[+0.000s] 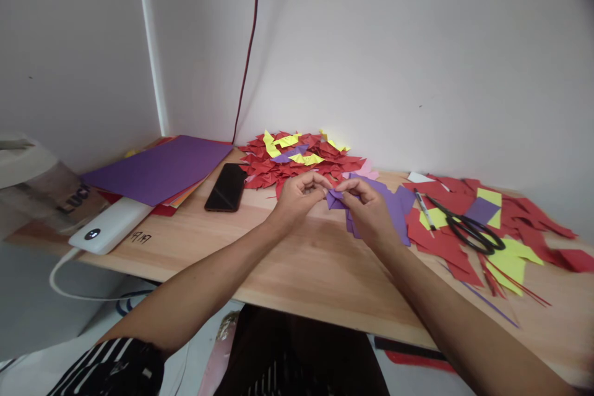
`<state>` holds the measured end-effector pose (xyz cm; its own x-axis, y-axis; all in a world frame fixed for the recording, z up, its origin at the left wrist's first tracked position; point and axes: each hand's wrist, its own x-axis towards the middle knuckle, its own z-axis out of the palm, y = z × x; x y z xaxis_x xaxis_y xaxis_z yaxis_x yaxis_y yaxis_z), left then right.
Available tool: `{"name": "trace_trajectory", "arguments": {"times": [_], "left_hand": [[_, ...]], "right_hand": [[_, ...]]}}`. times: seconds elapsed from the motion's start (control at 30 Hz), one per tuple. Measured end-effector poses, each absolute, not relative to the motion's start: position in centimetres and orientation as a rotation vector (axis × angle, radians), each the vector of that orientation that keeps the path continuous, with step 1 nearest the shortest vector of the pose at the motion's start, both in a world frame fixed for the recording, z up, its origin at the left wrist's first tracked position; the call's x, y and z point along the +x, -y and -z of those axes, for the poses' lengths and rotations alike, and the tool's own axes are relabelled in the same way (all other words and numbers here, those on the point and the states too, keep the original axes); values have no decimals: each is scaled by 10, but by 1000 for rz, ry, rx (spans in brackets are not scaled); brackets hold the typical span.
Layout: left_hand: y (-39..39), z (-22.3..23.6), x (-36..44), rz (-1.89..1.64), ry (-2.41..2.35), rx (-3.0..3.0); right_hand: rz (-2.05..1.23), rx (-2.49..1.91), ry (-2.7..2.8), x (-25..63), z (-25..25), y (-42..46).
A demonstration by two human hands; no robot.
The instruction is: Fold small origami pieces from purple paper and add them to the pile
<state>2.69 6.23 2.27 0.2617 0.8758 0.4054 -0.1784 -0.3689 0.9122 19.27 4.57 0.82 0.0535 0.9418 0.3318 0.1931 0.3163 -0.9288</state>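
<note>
A small folded piece of purple paper point(336, 200) is pinched between my two hands above the wooden desk. My left hand point(301, 195) grips its left end with thumb and forefinger. On the other end, the thumb and fingers of my right hand point(366, 207) are closed. Beneath and beside my right hand lie several purple paper pieces point(394, 210), partly covered by it. Just beyond my hands is a heap of folded red paper shapes point(264, 167), with some yellow and purple ones on top.
Black scissors point(468, 229), a pen point(424, 209) and red and yellow paper scraps point(510, 266) lie at right. Left are a black phone point(226, 187), purple sheets point(162, 164), a white power bank point(109, 228) with a cable and a clear container point(46, 189). A wall point(371, 62) stands behind.
</note>
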Motion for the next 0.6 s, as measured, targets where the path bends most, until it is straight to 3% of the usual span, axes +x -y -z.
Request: {"name": "trace_trajectory", "arguments": {"times": [0.33, 0.6], "left_hand": [[-64, -18, 29, -1266, -771, 1539], [-57, -20, 28, -1372, -876, 1933]], "right_hand": [[-752, -1111, 1490, 194, -6, -48], [-680, -1109, 1610, 195, -13, -48]]}}
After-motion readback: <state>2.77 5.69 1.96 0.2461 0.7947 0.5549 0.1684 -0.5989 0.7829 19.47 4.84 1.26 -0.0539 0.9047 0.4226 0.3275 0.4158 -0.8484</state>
